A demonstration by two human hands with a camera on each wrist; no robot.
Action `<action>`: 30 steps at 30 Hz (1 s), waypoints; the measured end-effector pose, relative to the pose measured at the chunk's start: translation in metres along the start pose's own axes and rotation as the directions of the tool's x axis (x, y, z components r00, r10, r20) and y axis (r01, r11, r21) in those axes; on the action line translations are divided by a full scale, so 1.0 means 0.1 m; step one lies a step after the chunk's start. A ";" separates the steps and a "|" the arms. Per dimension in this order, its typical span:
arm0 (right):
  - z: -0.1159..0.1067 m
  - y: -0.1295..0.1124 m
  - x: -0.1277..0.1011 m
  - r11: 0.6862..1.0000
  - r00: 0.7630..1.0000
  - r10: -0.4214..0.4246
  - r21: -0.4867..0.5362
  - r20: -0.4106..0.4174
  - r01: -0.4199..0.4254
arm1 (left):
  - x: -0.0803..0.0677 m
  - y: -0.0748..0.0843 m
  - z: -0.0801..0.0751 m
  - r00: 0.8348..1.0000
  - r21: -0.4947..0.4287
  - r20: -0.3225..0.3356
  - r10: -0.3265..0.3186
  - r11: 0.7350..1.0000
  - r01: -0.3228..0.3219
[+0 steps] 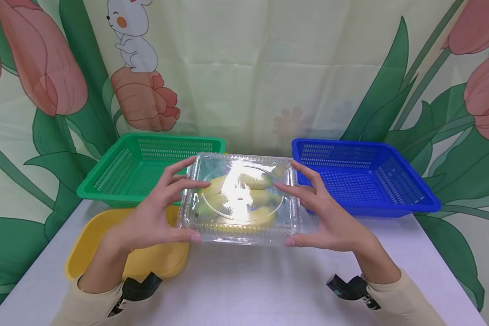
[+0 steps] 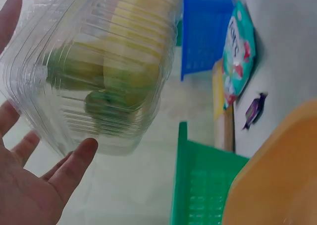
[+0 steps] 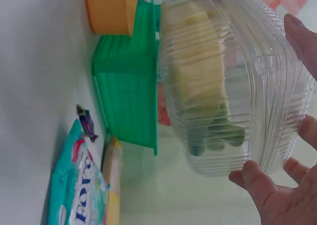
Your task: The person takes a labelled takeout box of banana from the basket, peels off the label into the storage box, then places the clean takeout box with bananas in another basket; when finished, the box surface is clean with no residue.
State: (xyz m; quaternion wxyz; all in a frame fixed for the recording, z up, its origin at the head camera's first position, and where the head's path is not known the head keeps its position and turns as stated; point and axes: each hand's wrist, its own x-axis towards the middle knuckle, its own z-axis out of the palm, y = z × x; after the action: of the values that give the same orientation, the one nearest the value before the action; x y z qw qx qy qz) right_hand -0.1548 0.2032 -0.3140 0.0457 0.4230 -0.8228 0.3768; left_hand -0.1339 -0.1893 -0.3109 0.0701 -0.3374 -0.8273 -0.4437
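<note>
Raised over the table, a clear plastic clamshell box (image 1: 240, 236) is held between both hands, its lid closed. Through its lid show several yellow bananas (image 1: 261, 197) with greenish ends, partly washed out by glare. My left hand (image 1: 159, 213) grips the left end, thumb at the near lower edge and fingers over the lid. At the opposite end, my right hand (image 1: 326, 213) pinches the box the same way. The left wrist view shows the ribbed side wall (image 2: 74, 116) with fingertips right at it.
Behind stand a green basket (image 1: 106, 181) at left and a blue basket (image 1: 391, 210) at right. A yellow tray (image 1: 159, 265) lies under the left forearm. Hidden from the head view, a teal snack bag (image 3: 74, 185) and a purple-wrapped candy (image 3: 86, 123) lie on the table.
</note>
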 end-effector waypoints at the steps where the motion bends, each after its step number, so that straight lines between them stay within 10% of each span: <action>1: 0.01 0.01 0.05 1.000 1.000 -0.010 -0.004 -0.002 0.010 | 0.01 -0.01 -0.04 1.000 0.009 -0.007 -0.008 1.000 0.008; 20: 0.35 0.10 1.02 0.999 0.999 -0.051 0.019 -0.007 0.051 | 0.04 -0.23 -0.74 0.976 0.086 -0.087 -0.198 0.975 0.206; 30: 0.61 0.17 1.49 0.998 1.000 -0.016 0.055 -0.005 0.016 | 0.07 -0.36 -1.11 0.951 0.155 -0.019 -0.310 0.938 0.309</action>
State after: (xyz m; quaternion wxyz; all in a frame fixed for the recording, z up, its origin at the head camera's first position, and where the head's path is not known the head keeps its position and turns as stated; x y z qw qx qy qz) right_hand -0.2476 0.0701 -0.3087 0.0391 0.4297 -0.8086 0.3999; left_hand -0.1821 -0.2864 -0.2663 0.0234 -0.1979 -0.9023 -0.3823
